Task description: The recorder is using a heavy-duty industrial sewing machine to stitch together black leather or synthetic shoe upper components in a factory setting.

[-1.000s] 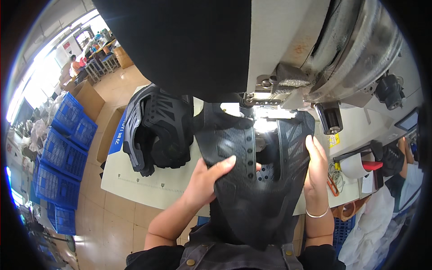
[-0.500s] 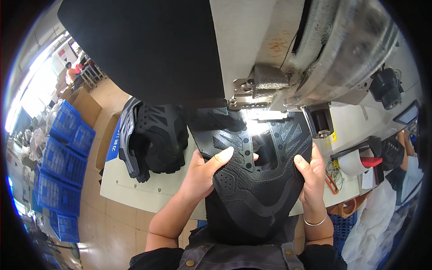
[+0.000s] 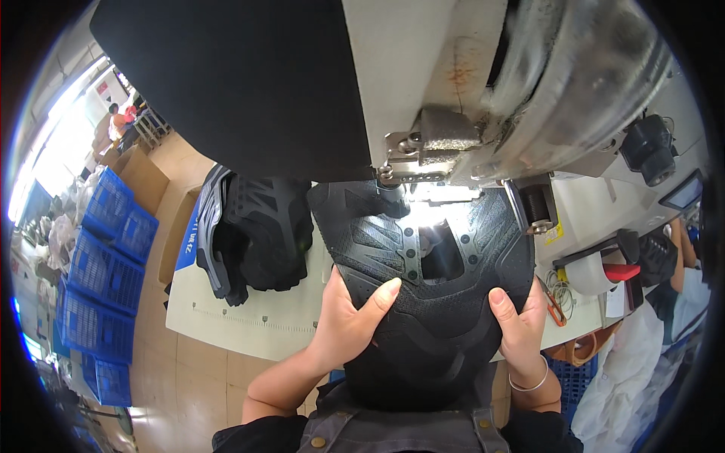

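Observation:
A black shoe upper (image 3: 445, 317) with textured overlays and a row of eyelets lies below the lit head of a sewing machine (image 3: 430, 143). Its open throat faces the machine, and the rest hangs toward my lap. My left hand (image 3: 353, 317) grips its left edge, thumb on top and fingers hidden underneath. On the opposite edge my right hand (image 3: 519, 317), with a bracelet at the wrist, pinches the material the same way. Glare from the lamp hides the spot right under the needle area.
A stack of black shoe uppers (image 3: 264, 234) sits on the table (image 3: 234, 332) to the left. Blue crates (image 3: 106, 264) and cardboard boxes (image 3: 140, 177) stand beyond it. Right of the machine are orange-handled snippers (image 3: 556, 311) and a white-and-red holder (image 3: 596, 272). Another person (image 3: 121, 124) is far left.
The shoe upper has flattened and spread out under the machine. Both hands have shifted slightly toward me along its edges, still holding it.

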A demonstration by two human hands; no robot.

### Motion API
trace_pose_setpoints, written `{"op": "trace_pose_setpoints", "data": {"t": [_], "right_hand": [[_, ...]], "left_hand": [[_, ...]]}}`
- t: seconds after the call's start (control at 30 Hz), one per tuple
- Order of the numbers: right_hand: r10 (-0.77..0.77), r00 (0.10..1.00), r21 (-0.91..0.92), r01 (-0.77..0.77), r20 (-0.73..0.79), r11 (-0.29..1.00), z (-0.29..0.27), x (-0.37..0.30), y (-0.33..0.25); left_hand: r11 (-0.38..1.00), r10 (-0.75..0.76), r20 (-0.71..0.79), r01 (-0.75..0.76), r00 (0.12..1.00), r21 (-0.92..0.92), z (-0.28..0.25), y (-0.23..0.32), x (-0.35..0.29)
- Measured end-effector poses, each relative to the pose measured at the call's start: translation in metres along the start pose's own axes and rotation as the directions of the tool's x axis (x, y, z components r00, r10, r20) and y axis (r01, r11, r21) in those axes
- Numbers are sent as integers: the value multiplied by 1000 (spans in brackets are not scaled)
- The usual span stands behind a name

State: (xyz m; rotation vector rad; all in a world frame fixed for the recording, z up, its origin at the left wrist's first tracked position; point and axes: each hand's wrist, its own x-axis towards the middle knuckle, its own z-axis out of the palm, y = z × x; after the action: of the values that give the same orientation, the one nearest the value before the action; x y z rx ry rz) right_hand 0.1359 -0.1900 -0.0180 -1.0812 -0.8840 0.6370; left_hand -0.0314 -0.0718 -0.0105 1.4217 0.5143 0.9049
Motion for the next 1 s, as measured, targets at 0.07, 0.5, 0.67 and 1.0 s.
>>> {"op": "trace_pose_setpoints", "data": {"t": [0.07, 0.5, 0.67, 1.0], "right_hand": [[-9, 1000, -26, 9, 1, 1000, 0, 2, 2], [4, 1000, 47, -3, -21, 999, 3, 39, 10], [50, 999, 116, -52, 12, 992, 3, 55, 13], [227, 970, 116, -237, 89, 965, 21, 37, 8]], "left_hand": [[1000, 24, -16, -24, 1000, -1, 0, -2, 4], [983, 45, 10, -42, 999, -177, -4, -1, 47], [995, 69, -2, -68, 998, -74, -10, -1, 65], [982, -15, 23, 19, 1000, -188, -16, -1, 64]]}}
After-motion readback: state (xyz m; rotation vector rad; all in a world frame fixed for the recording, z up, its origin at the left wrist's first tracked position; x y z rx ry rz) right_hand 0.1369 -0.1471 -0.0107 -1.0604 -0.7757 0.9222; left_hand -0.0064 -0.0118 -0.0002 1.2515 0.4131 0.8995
